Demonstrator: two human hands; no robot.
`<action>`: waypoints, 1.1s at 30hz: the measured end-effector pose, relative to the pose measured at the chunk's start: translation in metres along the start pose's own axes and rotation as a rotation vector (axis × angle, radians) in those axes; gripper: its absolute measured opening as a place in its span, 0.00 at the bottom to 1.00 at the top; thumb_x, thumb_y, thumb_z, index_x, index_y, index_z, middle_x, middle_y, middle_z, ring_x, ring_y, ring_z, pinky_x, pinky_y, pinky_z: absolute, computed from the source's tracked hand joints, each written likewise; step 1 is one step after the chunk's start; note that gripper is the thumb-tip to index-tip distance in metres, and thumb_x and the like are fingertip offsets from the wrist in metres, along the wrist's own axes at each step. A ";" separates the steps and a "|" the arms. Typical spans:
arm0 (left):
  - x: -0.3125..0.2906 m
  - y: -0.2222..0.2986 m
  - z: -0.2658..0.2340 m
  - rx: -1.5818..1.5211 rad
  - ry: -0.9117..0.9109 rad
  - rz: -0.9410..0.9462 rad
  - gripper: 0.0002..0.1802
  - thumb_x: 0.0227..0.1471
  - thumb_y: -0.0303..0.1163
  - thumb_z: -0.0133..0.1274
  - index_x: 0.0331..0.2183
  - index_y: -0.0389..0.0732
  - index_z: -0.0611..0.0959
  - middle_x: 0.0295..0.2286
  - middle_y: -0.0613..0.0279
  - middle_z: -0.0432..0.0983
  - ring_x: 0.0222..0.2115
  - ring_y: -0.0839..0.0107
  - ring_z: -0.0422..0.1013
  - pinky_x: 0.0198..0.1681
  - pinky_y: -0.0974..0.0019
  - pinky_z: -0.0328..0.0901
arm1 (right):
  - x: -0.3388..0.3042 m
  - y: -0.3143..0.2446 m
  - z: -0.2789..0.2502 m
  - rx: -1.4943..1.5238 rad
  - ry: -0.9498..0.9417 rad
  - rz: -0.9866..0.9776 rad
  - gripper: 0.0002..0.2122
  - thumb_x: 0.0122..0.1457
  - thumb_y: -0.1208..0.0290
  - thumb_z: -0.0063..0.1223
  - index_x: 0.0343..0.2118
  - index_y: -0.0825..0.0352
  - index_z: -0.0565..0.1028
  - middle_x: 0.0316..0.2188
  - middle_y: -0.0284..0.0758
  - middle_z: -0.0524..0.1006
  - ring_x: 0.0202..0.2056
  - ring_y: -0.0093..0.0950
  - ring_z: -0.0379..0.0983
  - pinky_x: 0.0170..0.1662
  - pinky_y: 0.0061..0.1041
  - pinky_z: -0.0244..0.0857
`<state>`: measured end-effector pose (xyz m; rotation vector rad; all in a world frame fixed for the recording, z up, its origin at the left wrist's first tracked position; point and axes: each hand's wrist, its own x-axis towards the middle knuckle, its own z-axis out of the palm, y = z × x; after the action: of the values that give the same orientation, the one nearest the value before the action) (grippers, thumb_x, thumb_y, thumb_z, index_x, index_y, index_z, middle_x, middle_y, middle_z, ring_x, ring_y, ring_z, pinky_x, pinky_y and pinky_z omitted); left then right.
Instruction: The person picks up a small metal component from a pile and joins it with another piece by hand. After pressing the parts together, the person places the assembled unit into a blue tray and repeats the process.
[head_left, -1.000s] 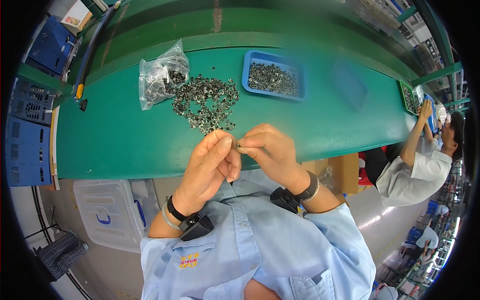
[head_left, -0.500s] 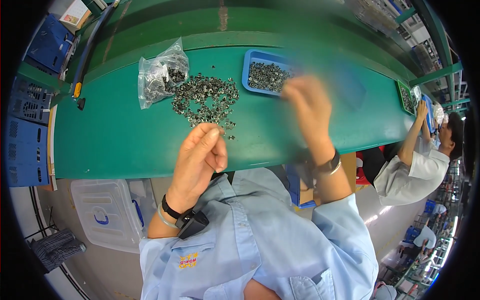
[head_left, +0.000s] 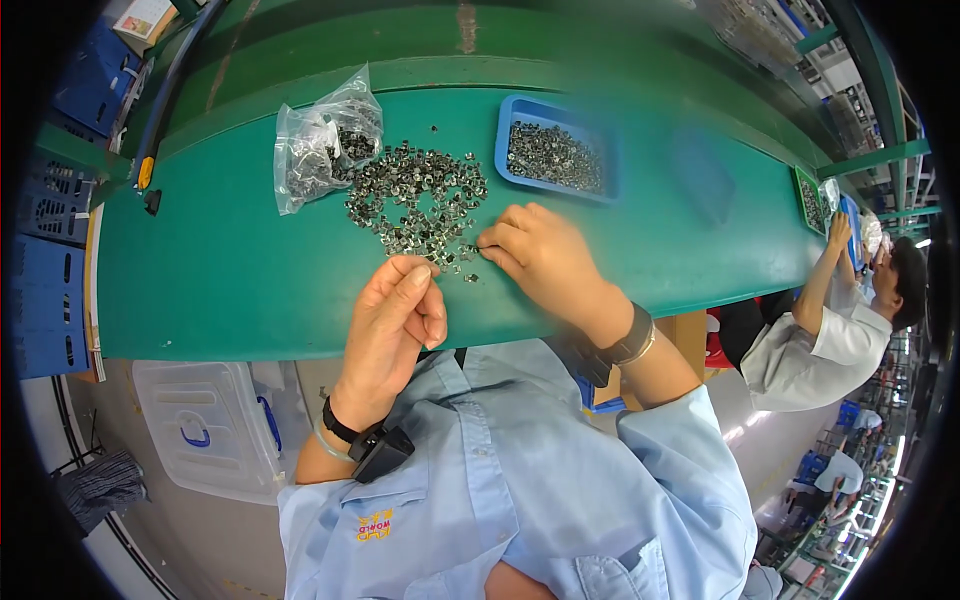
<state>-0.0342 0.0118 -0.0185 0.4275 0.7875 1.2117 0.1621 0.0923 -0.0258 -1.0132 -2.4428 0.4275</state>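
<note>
One left hand [head_left: 393,308] and one right hand [head_left: 550,265] are pinching beside one metal pile [head_left: 410,178]. I can't tell if they're holding anything.

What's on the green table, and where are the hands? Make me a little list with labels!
Table: green
Pile: loose, small shiny parts
Bag: clear, parts inside, left of pile
Tray: blue, parts inside, right of pile
Left hand: pinched, near pile; can't see whether it holds anything
Right hand: at pile's right edge
</note>
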 end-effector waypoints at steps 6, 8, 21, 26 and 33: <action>0.005 -0.001 0.001 0.071 -0.017 -0.021 0.08 0.59 0.33 0.47 0.37 0.39 0.74 0.19 0.65 0.69 0.16 0.79 0.63 0.17 0.76 0.58 | -0.002 0.002 0.000 0.099 0.084 0.044 0.04 0.50 0.74 0.57 0.29 0.64 0.76 0.26 0.34 0.72 0.30 0.33 0.71 0.33 0.30 0.65; 0.006 -0.003 0.004 0.075 -0.016 -0.021 0.08 0.59 0.33 0.47 0.37 0.39 0.74 0.20 0.65 0.70 0.16 0.79 0.63 0.17 0.76 0.58 | -0.003 -0.001 -0.005 0.203 0.110 0.080 0.04 0.49 0.75 0.58 0.29 0.65 0.76 0.25 0.33 0.72 0.29 0.33 0.71 0.32 0.29 0.65; 0.007 -0.018 0.035 0.208 -0.105 -0.037 0.10 0.59 0.35 0.48 0.36 0.38 0.73 0.21 0.65 0.70 0.17 0.80 0.64 0.17 0.78 0.57 | -0.023 -0.030 -0.039 0.259 0.165 -0.011 0.08 0.46 0.77 0.61 0.30 0.65 0.75 0.27 0.34 0.73 0.29 0.31 0.71 0.30 0.27 0.65; 0.004 -0.024 0.037 -0.036 -0.205 -0.130 0.13 0.59 0.39 0.47 0.35 0.38 0.74 0.20 0.65 0.71 0.16 0.80 0.64 0.17 0.77 0.57 | -0.032 -0.033 -0.037 0.315 0.240 -0.002 0.10 0.46 0.78 0.61 0.32 0.64 0.74 0.28 0.34 0.73 0.30 0.31 0.72 0.31 0.27 0.66; -0.005 -0.023 0.045 0.073 -0.120 -0.094 0.14 0.60 0.40 0.46 0.35 0.38 0.74 0.21 0.63 0.72 0.16 0.79 0.64 0.17 0.77 0.57 | -0.037 -0.036 -0.033 0.263 0.299 -0.029 0.10 0.47 0.77 0.61 0.33 0.64 0.75 0.29 0.33 0.74 0.31 0.31 0.72 0.32 0.27 0.66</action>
<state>0.0134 0.0051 -0.0024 0.5131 0.7424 1.0630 0.1816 0.0443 0.0072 -0.8601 -2.0698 0.5300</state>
